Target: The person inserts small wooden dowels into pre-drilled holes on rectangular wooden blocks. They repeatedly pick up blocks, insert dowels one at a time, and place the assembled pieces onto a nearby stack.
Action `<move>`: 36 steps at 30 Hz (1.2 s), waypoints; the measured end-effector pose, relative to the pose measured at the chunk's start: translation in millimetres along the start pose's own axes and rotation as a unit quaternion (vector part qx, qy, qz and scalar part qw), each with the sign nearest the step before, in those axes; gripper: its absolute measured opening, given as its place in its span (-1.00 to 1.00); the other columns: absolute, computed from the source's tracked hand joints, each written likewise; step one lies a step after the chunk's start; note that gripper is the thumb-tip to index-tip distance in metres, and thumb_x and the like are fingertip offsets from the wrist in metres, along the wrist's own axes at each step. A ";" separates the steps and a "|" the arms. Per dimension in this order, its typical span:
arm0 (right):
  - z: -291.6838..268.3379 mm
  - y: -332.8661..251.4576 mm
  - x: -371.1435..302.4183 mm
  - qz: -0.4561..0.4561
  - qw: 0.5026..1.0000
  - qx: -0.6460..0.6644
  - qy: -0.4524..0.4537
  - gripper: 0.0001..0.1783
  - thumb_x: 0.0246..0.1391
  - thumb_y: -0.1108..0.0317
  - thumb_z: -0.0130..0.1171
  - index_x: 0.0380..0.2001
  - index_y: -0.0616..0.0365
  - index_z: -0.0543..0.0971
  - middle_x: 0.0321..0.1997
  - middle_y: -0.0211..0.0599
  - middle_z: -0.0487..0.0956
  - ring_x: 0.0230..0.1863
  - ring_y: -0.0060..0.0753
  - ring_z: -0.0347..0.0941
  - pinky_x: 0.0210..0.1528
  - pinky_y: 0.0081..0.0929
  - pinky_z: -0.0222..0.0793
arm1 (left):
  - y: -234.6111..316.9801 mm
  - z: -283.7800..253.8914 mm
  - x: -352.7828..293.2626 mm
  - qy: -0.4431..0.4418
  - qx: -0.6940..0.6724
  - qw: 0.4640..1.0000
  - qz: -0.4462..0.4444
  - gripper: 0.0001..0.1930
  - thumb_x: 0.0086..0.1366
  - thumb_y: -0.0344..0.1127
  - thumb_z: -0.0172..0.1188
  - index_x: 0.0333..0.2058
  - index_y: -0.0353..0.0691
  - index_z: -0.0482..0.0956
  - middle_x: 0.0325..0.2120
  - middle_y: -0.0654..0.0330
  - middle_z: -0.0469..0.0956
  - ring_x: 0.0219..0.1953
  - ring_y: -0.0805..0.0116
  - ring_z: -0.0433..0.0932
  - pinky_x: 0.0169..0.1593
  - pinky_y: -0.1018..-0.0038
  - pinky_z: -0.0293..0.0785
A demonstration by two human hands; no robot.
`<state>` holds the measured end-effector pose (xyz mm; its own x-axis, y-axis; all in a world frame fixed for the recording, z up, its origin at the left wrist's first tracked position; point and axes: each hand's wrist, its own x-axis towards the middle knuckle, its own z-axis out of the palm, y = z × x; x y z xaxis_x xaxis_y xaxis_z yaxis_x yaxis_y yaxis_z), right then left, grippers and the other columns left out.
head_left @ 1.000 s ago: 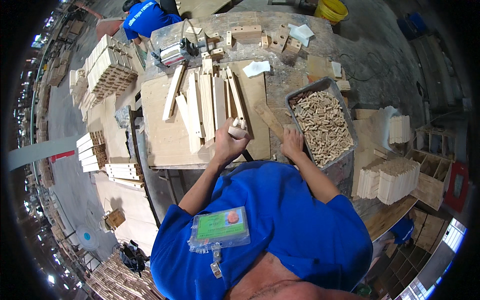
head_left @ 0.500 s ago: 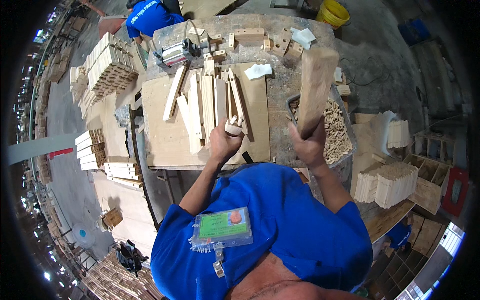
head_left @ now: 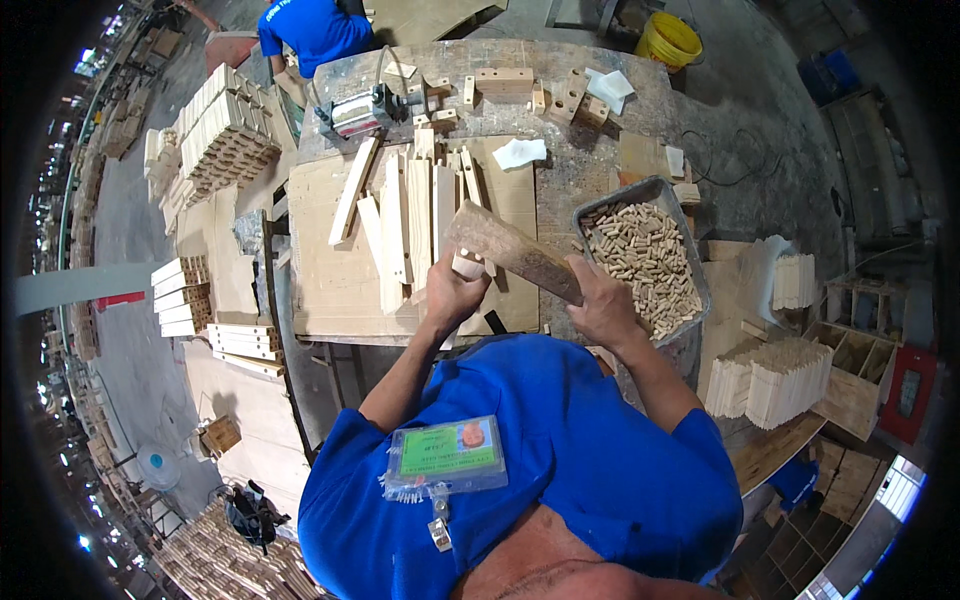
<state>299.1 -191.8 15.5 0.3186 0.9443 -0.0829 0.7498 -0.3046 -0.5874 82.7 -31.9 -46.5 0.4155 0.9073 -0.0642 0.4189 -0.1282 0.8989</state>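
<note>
My left hand (head_left: 453, 299) is closed around a light wooden piece (head_left: 467, 264) held end up, with dowels at its top end. In my right hand (head_left: 606, 308), fingers wrapped round the narrow end, is a flat wooden mallet (head_left: 522, 256). The mallet slants to the left, and its broad end lies over the dowelled end, touching it or just above. Beyond my left hand, several pale wooden rails (head_left: 420, 210) lie on a cardboard sheet (head_left: 318, 290). Right of my right hand stands a grey tray (head_left: 697, 262) full of loose wooden dowels (head_left: 645, 255).
A metal clamp-like device (head_left: 360, 112) and drilled wooden blocks (head_left: 503, 80) sit along the bench's far side. Stacked wooden parts (head_left: 225, 130) stand at left, more (head_left: 775, 380) at right. A yellow bucket (head_left: 668, 42) is beyond the bench; a person in blue (head_left: 315, 30) is at far left.
The mallet has swung down and left from an upright position beside the tray to the dowelled end. My left hand has stayed nearly in place, holding the wooden piece.
</note>
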 end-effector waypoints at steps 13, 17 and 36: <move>-2.8 6.4 8.6 0.020 0.999 0.013 0.036 -0.38 -0.04 0.46 0.37 0.17 0.07 0.51 0.01 0.05 0.67 0.02 0.23 0.64 0.02 -0.04 0.59 | -17.9 -12.5 -3.7 -0.038 0.048 0.998 -0.029 -0.73 0.07 -0.37 0.40 -0.23 -0.26 0.62 -0.48 -0.02 0.70 -0.40 0.04 0.75 -0.25 0.22 0.64; 28.8 3.5 19.0 0.144 0.938 0.233 0.211 -0.28 -0.08 0.44 0.43 0.23 0.07 0.47 0.06 0.11 0.66 0.07 0.33 0.61 0.05 -0.02 0.59 | -6.7 -11.8 5.7 -0.057 -0.021 0.995 -0.078 -0.72 0.08 -0.33 0.42 -0.24 -0.25 0.61 -0.47 0.01 0.71 -0.41 0.13 0.76 -0.27 0.23 0.64; 128.7 103.3 -9.1 0.196 0.967 0.159 -0.021 -0.31 -0.11 0.21 0.55 0.11 0.21 0.56 -0.18 -0.05 0.72 -0.15 -0.05 0.68 -0.05 -0.16 0.57 | -9.7 -124.9 130.7 0.146 0.155 0.974 -0.071 0.14 0.07 0.17 0.59 0.41 -0.46 0.24 0.29 -0.38 0.42 0.36 -0.16 0.44 0.44 0.10 0.34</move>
<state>299.0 -215.8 -148.1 0.5129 0.7704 -0.3788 0.3570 -0.5926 -0.7220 32.1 137.9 -9.4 0.1061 0.9943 -0.0121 0.6976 -0.0658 0.7135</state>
